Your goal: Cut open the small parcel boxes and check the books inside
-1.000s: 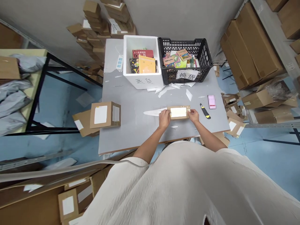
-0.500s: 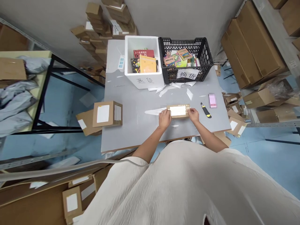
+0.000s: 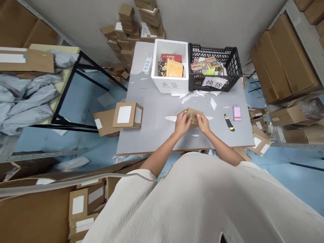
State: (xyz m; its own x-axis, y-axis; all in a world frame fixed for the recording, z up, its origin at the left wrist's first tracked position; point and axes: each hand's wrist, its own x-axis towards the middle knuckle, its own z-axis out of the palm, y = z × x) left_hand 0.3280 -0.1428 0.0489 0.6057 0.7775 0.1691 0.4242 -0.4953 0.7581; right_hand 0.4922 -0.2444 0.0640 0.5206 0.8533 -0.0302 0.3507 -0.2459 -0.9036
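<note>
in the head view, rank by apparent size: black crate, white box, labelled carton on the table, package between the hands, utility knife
1. Black crate and white box: too alike to rank
2. Labelled carton
3. Package, partly covered
4. Utility knife

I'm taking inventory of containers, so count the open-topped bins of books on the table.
2: the white foam box, and the black crate just to its right. Both stand toward the far side of the table, beyond the handled cardboard box.
</note>
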